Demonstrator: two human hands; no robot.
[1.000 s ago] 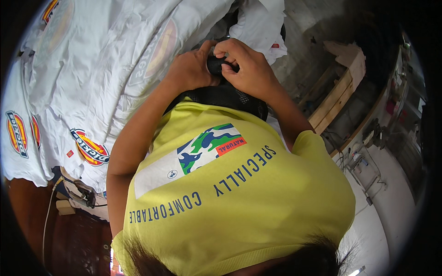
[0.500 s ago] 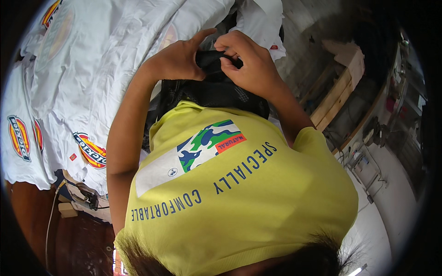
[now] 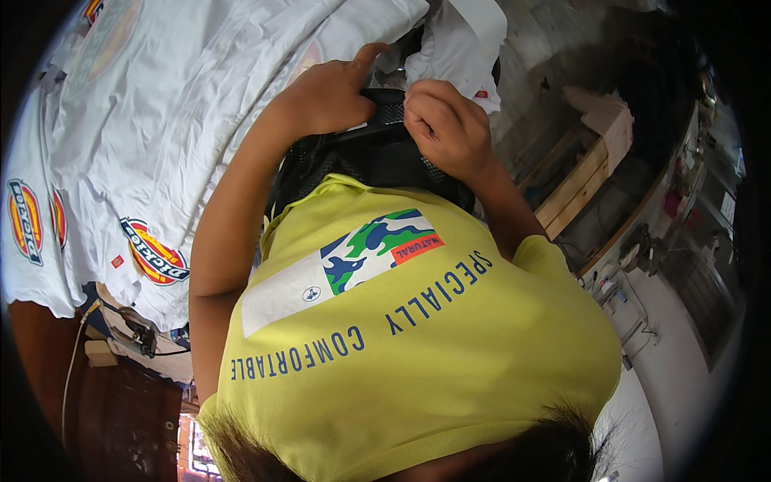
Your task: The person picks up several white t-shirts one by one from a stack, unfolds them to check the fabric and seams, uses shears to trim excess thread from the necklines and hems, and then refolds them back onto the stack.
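Note:
Black mesh fabric (image 3: 385,153) lies bunched over my lap, and its upper part spans the gap between my hands. My left hand (image 3: 331,98) is closed at the fabric's left side, with one finger pointing up and away; its other fingertips are hidden. A small whitish bit shows under that hand. My right hand (image 3: 450,128) is closed in a fist-like grip on the fabric's right side, its fingertips tucked out of sight. Beyond my hands hangs a white cloth piece (image 3: 458,60) with a small red tag.
A large pile of white printed shirts (image 3: 161,120) fills the left side, close to my left arm. Wooden boards (image 3: 574,189) stand at the right. Lower left, a dark device with a cable (image 3: 136,331) sits near a small pale block (image 3: 100,353).
My right hand has moved down and slightly right and has closed more tightly. My left hand has turned and its thumb no longer stands apart. The view has shifted slightly.

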